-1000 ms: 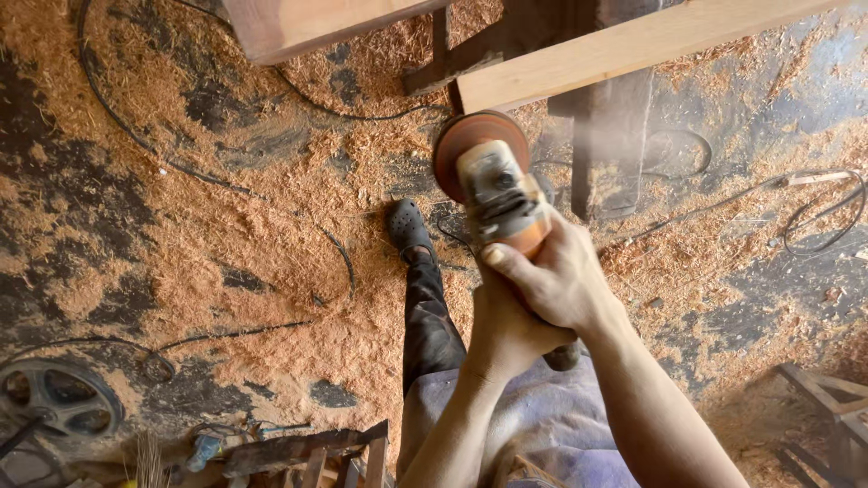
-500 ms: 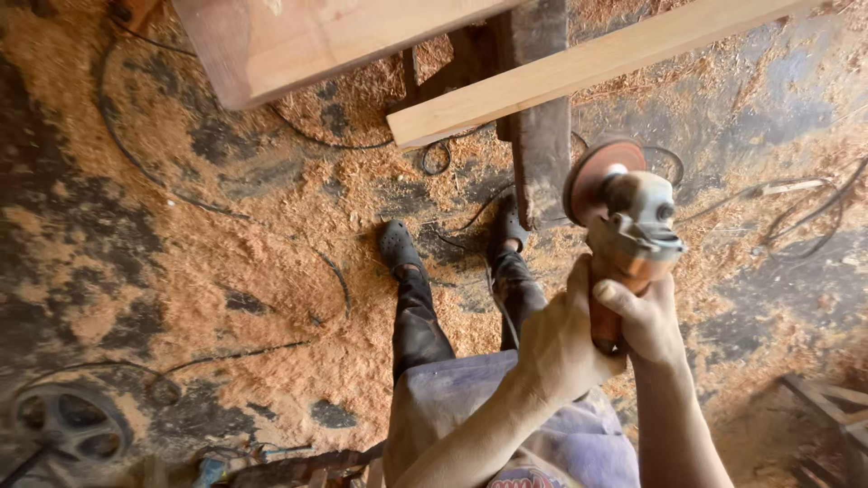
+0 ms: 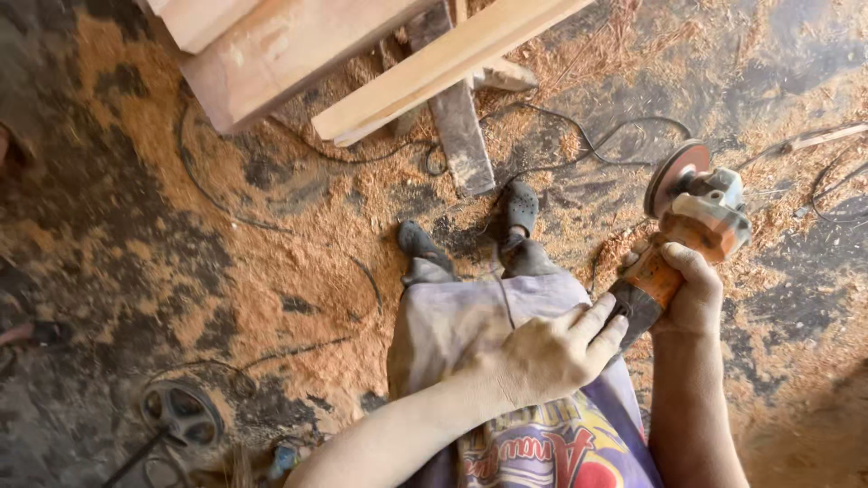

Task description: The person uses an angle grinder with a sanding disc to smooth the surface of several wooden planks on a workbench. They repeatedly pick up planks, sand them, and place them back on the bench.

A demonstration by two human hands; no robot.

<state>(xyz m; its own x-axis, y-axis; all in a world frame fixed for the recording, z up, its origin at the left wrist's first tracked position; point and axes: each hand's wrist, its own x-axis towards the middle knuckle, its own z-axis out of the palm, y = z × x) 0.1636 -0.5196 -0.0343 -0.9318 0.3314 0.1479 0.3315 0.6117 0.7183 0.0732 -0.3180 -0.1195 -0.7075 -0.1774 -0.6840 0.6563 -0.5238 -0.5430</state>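
Note:
My right hand [image 3: 689, 287] grips the orange body of an angle grinder [image 3: 694, 217], held at the right over the sawdust floor, its round sanding disc [image 3: 674, 173] facing up and left. My left hand [image 3: 553, 351] is off the tool, fingers spread, resting against my thigh with its fingertips near the grinder's dark rear end. My legs in grey trousers and two dark shoes [image 3: 521, 208] stand below the hands.
A thick timber block [image 3: 271, 50] and a long pale plank [image 3: 434, 68] lie across a stand at the top. Black cables [image 3: 579, 136] snake over sawdust. A round metal wheel [image 3: 181, 411] lies at lower left. Another person's foot [image 3: 36, 333] shows at the left edge.
The grinder has swung from the middle of view out to the right. My left hand has come off it, so only the right hand holds it now.

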